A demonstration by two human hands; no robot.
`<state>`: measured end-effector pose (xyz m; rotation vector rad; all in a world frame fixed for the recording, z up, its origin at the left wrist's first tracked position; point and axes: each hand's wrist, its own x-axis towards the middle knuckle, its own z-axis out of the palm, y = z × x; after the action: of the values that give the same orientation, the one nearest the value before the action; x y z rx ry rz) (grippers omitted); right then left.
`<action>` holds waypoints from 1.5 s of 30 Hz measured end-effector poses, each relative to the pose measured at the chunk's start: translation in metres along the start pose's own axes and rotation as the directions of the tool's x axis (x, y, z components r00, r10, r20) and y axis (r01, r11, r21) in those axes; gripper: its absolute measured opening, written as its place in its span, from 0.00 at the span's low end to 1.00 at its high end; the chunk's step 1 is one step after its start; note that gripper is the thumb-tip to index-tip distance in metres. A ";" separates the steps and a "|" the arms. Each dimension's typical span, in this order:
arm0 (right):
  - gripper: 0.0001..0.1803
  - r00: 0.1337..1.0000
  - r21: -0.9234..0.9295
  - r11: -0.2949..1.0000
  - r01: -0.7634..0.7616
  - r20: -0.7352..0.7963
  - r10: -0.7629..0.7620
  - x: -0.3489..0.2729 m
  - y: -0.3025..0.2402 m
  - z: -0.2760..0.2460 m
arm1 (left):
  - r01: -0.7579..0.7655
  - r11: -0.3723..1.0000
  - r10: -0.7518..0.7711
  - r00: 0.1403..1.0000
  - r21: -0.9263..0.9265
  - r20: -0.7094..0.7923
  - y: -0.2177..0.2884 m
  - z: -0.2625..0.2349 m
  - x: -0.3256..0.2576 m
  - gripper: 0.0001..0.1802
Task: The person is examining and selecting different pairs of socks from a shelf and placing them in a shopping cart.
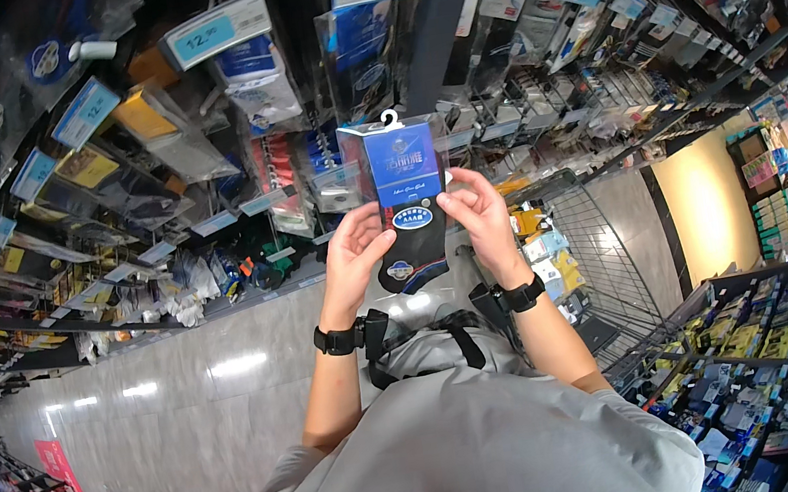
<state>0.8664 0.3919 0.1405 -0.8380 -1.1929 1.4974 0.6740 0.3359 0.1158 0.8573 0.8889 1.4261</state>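
I hold a clear-wrapped pack of dark socks (409, 206) with a blue card top and a white hanger hook up in front of a rack of hanging packs. My left hand (352, 254) grips its lower left edge. My right hand (480, 214) grips its right edge, thumb on the front. Both wrists wear black bands.
Shelves of hanging packaged goods (202, 172) with blue price tags (203, 36) fill the wall ahead. A wire shopping cart (597, 258) holding several small boxes stands to my right. Lower racks of packs (780, 343) line the right side, and a grey tiled aisle (184, 396) runs left.
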 end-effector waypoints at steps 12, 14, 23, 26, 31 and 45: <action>0.21 0.998 -0.012 0.998 0.066 0.014 -0.066 0.025 0.010 0.044 | -0.121 0.992 0.123 0.988 0.029 -0.088 0.027 -0.023 -0.006 0.21; 0.21 0.997 0.019 0.997 0.070 0.025 -0.070 0.036 0.011 0.049 | -0.143 0.985 0.154 0.982 0.101 -0.107 0.041 -0.020 0.001 0.19; 0.20 0.997 0.334 0.942 -0.030 0.079 0.004 0.082 -0.021 0.074 | -0.391 0.787 0.459 0.888 0.478 -0.028 0.104 -0.009 0.059 0.16; 0.19 0.997 0.399 0.916 -0.038 0.078 0.007 0.095 -0.025 0.077 | -0.413 0.786 0.474 0.880 0.460 -0.019 0.120 -0.005 0.076 0.16; 0.15 0.988 0.474 0.879 -0.046 0.152 -0.030 0.109 -0.039 0.081 | -0.472 0.739 0.522 0.852 0.481 0.036 0.137 -0.002 0.096 0.15; 0.19 0.990 0.240 0.963 0.125 0.033 -0.137 0.097 -0.012 0.093 | -0.376 0.814 0.481 0.863 0.443 -0.152 0.101 -0.033 0.074 0.13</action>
<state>0.7590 0.4610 0.1833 -0.5533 -1.0574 1.5228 0.5971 0.4068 0.1924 1.2642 1.2716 1.8151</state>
